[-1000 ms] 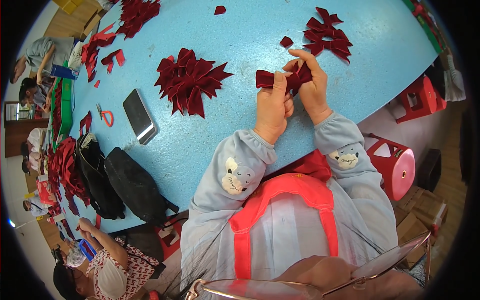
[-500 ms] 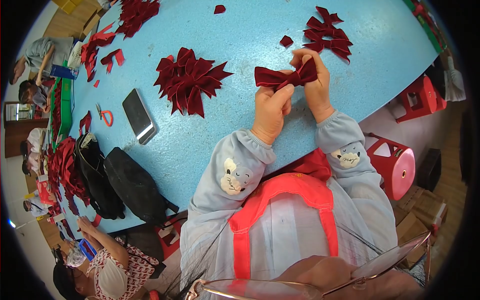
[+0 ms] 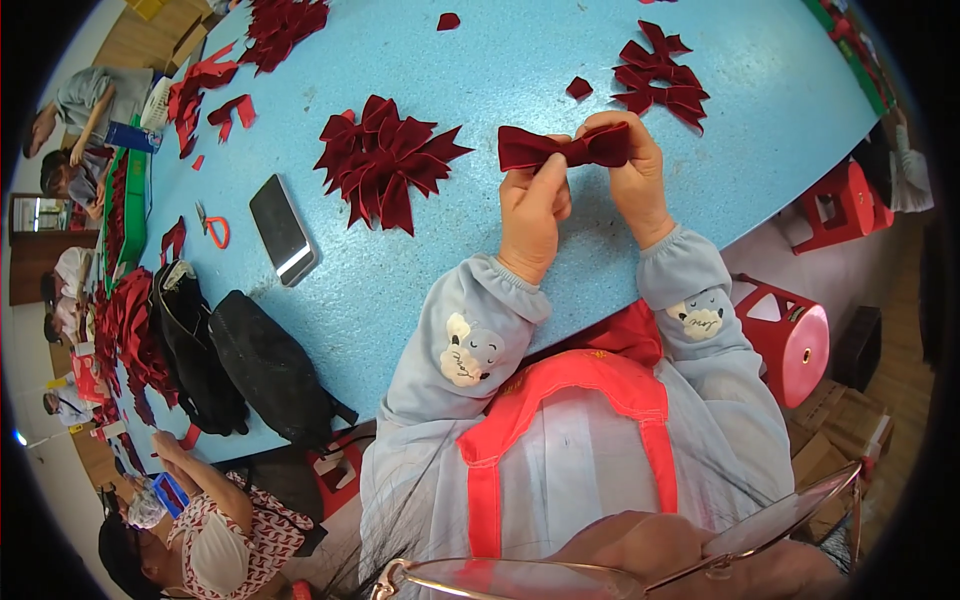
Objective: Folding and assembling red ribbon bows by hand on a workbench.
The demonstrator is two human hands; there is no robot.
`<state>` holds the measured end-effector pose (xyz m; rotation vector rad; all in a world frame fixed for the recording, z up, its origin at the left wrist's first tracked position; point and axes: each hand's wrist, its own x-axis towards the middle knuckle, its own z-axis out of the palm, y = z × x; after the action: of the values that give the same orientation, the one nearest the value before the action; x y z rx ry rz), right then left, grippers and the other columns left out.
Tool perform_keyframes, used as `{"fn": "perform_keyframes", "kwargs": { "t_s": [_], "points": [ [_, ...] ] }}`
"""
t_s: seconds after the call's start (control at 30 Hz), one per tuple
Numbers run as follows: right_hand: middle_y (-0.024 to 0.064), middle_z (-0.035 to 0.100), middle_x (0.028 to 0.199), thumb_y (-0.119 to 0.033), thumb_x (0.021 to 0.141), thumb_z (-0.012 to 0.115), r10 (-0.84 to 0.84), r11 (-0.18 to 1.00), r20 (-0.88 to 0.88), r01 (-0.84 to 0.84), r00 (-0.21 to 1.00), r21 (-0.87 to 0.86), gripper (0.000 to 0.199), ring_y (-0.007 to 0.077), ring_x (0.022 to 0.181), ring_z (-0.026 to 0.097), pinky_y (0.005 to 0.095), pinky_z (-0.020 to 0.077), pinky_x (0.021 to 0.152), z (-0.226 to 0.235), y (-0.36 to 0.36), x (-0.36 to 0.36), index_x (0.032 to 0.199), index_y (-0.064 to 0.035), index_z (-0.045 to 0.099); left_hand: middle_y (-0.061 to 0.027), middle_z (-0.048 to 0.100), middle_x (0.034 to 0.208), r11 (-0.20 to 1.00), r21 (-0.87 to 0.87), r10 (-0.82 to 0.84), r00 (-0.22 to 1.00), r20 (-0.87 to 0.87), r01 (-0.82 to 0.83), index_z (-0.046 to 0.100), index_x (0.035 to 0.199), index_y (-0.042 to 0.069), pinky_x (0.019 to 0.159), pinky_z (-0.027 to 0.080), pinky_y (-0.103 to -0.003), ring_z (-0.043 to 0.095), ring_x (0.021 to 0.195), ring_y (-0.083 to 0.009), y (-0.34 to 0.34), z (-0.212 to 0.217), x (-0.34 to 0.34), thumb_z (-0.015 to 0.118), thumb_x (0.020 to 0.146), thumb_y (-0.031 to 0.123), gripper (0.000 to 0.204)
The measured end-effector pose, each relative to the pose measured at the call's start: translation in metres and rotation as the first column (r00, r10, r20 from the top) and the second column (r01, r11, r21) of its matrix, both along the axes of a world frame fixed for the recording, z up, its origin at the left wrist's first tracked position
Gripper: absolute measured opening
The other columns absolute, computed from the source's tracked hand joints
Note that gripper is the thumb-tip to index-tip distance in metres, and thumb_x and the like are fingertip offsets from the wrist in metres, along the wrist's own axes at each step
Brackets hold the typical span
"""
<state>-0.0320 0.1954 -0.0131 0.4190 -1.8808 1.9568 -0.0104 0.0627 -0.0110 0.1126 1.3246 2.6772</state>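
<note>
Compared with one second ago, we note that the dark red velvet bow (image 3: pixel 563 147) has changed from a bunched piece between the hands to a strip spread flat and horizontal, and it has stayed so since half a second ago. The left hand (image 3: pixel 533 212) is closed, pinching the bow at its centre from below. The right hand (image 3: pixel 632 170) is closed over the bow's right half. We see both hands raised above the blue counter (image 3: pixel 480 60). A pile of finished bows (image 3: pixel 385 160) lies left of the left hand; a smartphone (image 3: pixel 283 230) lies further left.
</note>
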Motion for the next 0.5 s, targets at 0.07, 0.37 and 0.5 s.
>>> {"fn": "perform_keyframes", "kwargs": {
  "t_s": [0.07, 0.37, 0.5],
  "points": [
    [0.0039, 0.058, 0.088, 0.004, 0.084, 0.046, 0.012, 0.999, -0.002, -0.012, 1.0, -0.034, 0.014, 0.0105, 0.078, 0.052, 0.0245, 0.0439, 0.071, 0.0008, -0.0008, -0.0005, 0.094, -0.0024, 0.054, 0.0004, 0.044, 0.067, 0.973, 0.199, -0.115, 0.993, -0.002, 0.113, 0.051, 0.111, 0.0, 0.043, 0.027, -0.021, 0.032, 0.048, -0.0055, -0.0039, -0.0008, -0.0019, 0.048, 0.089, 0.018, 0.028],
    [0.0047, 0.058, 0.087, 0.004, 0.085, 0.041, 0.072, 0.994, 0.068, -0.067, 0.995, -0.083, 0.017, 0.0095, 0.076, 0.052, 0.0224, 0.0423, 0.066, -0.0019, 0.0058, -0.0021, 0.094, -0.0017, 0.054, 0.0009, 0.041, 0.064, 0.995, 0.095, -0.013, 1.0, 0.004, 0.012, 0.052, 0.112, 0.001, 0.042, 0.026, -0.021, 0.031, 0.048, -0.0055, 0.0035, 0.0051, 0.0008, 0.041, 0.092, 0.016, 0.027],
    [0.0048, 0.058, 0.087, 0.004, 0.086, 0.041, 0.066, 0.992, 0.056, -0.06, 0.996, -0.109, 0.016, 0.0089, 0.074, 0.051, 0.0217, 0.0409, 0.064, -0.0054, 0.0068, -0.0019, 0.093, -0.0015, 0.055, 0.0005, 0.041, 0.064, 0.963, 0.252, -0.117, 0.991, 0.06, 0.098, 0.051, 0.113, 0.002, 0.042, 0.025, -0.021, 0.031, 0.048, -0.0061, -0.0006, 0.0051, -0.001, 0.041, 0.092, 0.015, 0.026]
  ]
}}
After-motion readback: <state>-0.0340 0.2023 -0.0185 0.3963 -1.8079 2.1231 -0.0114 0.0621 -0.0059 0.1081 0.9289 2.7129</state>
